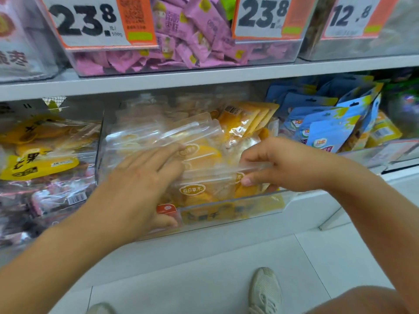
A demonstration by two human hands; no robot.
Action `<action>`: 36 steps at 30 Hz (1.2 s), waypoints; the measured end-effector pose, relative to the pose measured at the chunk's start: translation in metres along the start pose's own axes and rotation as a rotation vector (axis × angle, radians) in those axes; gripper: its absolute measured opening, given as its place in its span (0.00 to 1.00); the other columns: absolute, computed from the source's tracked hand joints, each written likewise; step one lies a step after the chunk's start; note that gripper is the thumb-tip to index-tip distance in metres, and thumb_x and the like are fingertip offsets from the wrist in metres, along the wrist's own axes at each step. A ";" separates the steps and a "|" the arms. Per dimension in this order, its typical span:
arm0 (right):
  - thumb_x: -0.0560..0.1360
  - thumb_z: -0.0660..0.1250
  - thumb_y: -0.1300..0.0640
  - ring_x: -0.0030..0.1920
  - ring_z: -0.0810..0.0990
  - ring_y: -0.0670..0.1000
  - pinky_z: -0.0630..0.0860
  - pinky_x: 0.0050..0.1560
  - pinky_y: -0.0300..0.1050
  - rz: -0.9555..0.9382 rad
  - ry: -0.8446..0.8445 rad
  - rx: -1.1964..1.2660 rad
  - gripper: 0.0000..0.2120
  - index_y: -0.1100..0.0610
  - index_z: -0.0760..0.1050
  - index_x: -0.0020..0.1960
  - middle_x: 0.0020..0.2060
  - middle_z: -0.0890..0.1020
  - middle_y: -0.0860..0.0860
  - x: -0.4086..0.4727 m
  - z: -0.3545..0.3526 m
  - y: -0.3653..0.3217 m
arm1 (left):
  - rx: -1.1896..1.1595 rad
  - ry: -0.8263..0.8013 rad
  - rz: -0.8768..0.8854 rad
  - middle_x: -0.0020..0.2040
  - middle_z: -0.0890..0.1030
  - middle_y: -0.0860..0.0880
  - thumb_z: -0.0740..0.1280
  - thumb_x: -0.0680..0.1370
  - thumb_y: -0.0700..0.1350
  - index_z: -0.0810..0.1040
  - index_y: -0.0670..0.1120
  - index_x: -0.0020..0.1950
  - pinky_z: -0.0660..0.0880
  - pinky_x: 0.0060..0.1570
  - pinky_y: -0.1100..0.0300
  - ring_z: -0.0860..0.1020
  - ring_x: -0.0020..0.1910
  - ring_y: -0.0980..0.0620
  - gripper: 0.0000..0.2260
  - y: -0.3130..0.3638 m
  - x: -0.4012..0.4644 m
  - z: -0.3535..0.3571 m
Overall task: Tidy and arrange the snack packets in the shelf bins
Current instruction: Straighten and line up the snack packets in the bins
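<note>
While the left hand (145, 177) lies flat with straight fingers on the clear packets of yellow snacks (199, 155) in the middle clear bin (226, 214), the right hand (278, 164) pinches the top edge of the front packet (210, 189) between thumb and fingers. Blue packets (328, 130) fill the bin beyond the right hand; yellow-labelled packets (38, 159) lie beside the left.

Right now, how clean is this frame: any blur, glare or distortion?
Head view: shelf edge bows from wide-angle distortion; glare streaks the clear packets; left-side bags and both hands, left and right, are softly blurred; price tags remain readable.
</note>
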State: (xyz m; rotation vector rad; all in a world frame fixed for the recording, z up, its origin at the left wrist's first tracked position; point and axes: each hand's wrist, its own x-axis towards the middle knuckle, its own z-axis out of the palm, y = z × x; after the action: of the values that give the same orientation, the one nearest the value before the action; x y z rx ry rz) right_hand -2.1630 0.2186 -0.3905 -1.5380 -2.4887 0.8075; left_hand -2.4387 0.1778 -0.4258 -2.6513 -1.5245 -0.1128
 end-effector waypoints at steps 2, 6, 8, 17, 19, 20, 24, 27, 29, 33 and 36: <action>0.75 0.71 0.47 0.40 0.77 0.48 0.77 0.39 0.50 -0.057 0.045 -0.074 0.11 0.53 0.78 0.43 0.38 0.78 0.49 -0.002 0.008 -0.016 | -0.038 0.010 0.025 0.78 0.65 0.53 0.79 0.54 0.69 0.67 0.59 0.61 0.72 0.62 0.46 0.71 0.71 0.45 0.41 -0.009 -0.002 -0.003; 0.77 0.69 0.47 0.37 0.72 0.45 0.68 0.35 0.42 -0.146 0.145 -0.212 0.10 0.51 0.72 0.44 0.36 0.73 0.47 -0.001 0.030 -0.035 | -0.118 0.008 0.070 0.77 0.64 0.58 0.71 0.59 0.75 0.67 0.63 0.57 0.71 0.65 0.45 0.67 0.73 0.50 0.33 -0.018 -0.004 -0.011; 0.78 0.69 0.48 0.39 0.73 0.46 0.69 0.37 0.42 -0.090 0.066 -0.162 0.07 0.49 0.72 0.46 0.38 0.74 0.46 0.001 0.026 -0.028 | -0.154 0.055 0.062 0.75 0.66 0.59 0.67 0.61 0.78 0.68 0.63 0.57 0.70 0.67 0.45 0.66 0.73 0.52 0.32 -0.014 -0.002 -0.018; 0.71 0.70 0.37 0.51 0.83 0.44 0.79 0.58 0.50 -0.074 0.059 0.344 0.21 0.51 0.84 0.55 0.48 0.86 0.45 -0.006 -0.006 0.010 | -0.193 -0.069 -0.163 0.82 0.47 0.56 0.60 0.54 0.84 0.37 0.54 0.81 0.56 0.76 0.54 0.50 0.80 0.54 0.66 0.027 0.065 -0.035; 0.77 0.64 0.37 0.45 0.83 0.51 0.80 0.53 0.57 -0.033 0.467 0.313 0.24 0.58 0.83 0.51 0.43 0.85 0.52 0.004 -0.010 0.018 | -0.118 -0.081 -0.165 0.79 0.55 0.53 0.59 0.53 0.85 0.39 0.52 0.81 0.60 0.74 0.51 0.56 0.77 0.50 0.67 0.030 0.072 -0.031; 0.79 0.64 0.43 0.44 0.83 0.53 0.80 0.51 0.57 -0.002 0.626 0.226 0.19 0.59 0.83 0.50 0.41 0.84 0.54 0.011 -0.013 0.024 | -0.064 -0.063 -0.168 0.76 0.60 0.52 0.57 0.53 0.86 0.43 0.51 0.81 0.62 0.72 0.50 0.61 0.73 0.49 0.66 0.030 0.074 -0.031; 0.73 0.70 0.58 0.48 0.81 0.53 0.81 0.51 0.53 0.167 0.579 -0.111 0.07 0.50 0.84 0.49 0.45 0.83 0.49 0.034 -0.009 0.032 | 0.067 -0.026 -0.104 0.50 0.67 0.58 0.50 0.54 0.88 0.66 0.58 0.58 0.63 0.55 0.51 0.67 0.52 0.53 0.44 0.023 0.080 -0.030; 0.70 0.75 0.52 0.46 0.78 0.50 0.78 0.49 0.49 0.184 0.655 -0.107 0.06 0.49 0.80 0.45 0.44 0.78 0.46 0.040 -0.012 0.024 | -0.006 -0.090 -0.088 0.48 0.69 0.60 0.49 0.59 0.86 0.66 0.60 0.52 0.65 0.64 0.45 0.70 0.53 0.53 0.36 0.023 0.075 -0.029; 0.69 0.76 0.43 0.51 0.74 0.51 0.74 0.51 0.49 0.195 0.697 -0.134 0.18 0.49 0.77 0.54 0.51 0.73 0.48 0.042 -0.011 0.022 | -0.070 -0.099 -0.085 0.46 0.73 0.60 0.53 0.63 0.82 0.59 0.61 0.48 0.69 0.57 0.48 0.73 0.50 0.52 0.29 0.030 0.068 -0.032; 0.70 0.70 0.34 0.63 0.69 0.58 0.69 0.61 0.53 0.317 0.525 -0.352 0.34 0.51 0.69 0.70 0.63 0.71 0.53 0.051 -0.001 0.017 | 0.027 0.002 -0.023 0.49 0.76 0.58 0.59 0.70 0.73 0.60 0.59 0.53 0.71 0.45 0.53 0.78 0.49 0.49 0.22 0.043 0.057 -0.023; 0.71 0.74 0.40 0.53 0.75 0.54 0.74 0.51 0.51 0.248 0.685 -0.301 0.17 0.50 0.79 0.53 0.49 0.78 0.50 0.051 -0.008 0.006 | 0.038 0.148 0.044 0.40 0.79 0.55 0.70 0.64 0.67 0.71 0.54 0.46 0.76 0.34 0.53 0.80 0.37 0.47 0.22 0.041 0.050 -0.008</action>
State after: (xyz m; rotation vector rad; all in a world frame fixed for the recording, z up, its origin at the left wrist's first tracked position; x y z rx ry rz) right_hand -2.1795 0.2675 -0.3957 -1.8369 -1.9841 -0.1030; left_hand -2.3784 0.1998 -0.4142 -2.5812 -1.4079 -0.2684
